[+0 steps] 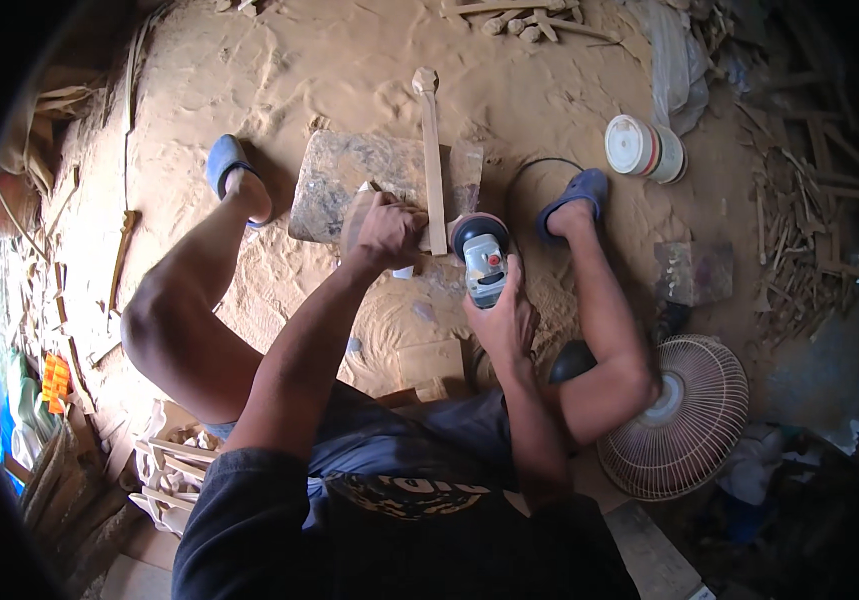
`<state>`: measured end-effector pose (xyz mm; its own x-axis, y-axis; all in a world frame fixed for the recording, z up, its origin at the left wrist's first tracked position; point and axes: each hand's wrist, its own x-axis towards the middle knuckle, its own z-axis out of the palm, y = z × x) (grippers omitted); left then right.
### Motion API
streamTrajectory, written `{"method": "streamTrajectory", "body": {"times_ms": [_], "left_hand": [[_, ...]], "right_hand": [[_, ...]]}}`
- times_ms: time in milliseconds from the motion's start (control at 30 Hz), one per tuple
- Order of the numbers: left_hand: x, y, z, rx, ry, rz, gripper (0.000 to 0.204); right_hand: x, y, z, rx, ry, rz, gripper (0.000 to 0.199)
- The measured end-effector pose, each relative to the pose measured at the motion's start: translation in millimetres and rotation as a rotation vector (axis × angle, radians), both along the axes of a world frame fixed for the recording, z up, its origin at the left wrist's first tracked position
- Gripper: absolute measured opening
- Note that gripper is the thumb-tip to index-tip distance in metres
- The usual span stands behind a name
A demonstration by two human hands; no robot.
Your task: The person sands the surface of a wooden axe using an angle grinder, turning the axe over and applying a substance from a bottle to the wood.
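Observation:
My left hand (pixel 384 232) presses down on a long slim wooden piece (pixel 432 150) with a carved knob at its far end, lying across a worn stone block (pixel 349 180). My right hand (pixel 504 315) grips the grey body of an angle grinder (pixel 482 255), whose disc end touches the near end of the wooden piece. The grinder's black cable (pixel 539 165) loops on the sawdust beyond it. I am sitting low, knees apart, with blue sandals at either side of the block.
Sawdust covers the ground. A floor fan (pixel 677 420) lies at my right knee. A white tin (pixel 642 148) lies at the right, offcuts (pixel 809 200) beyond it. More carved sticks (pixel 174 470) are stacked at my lower left.

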<state>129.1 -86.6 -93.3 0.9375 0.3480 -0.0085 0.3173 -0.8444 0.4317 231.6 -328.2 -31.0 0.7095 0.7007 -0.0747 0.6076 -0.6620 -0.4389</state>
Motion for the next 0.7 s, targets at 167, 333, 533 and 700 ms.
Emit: {"method": "streamTrajectory", "body": {"times_ms": [167,333,533,700], "left_hand": [[-6,4,-8,0.055,-0.019,0.012,0.036],[0,2,-1,0.012,0.074,0.011,0.022],[-2,6,-2,-0.024,0.073,0.01,0.02],[-2,4,2,-0.02,0.091,0.021,0.019]], "right_hand": [[7,9,-3,0.006,-0.048,-0.033,0.094],[31,11,-3,0.045,-0.09,-0.082,0.094],[46,25,4,0.078,-0.055,-0.134,0.092],[30,13,9,0.089,0.004,-0.042,0.096]]}}
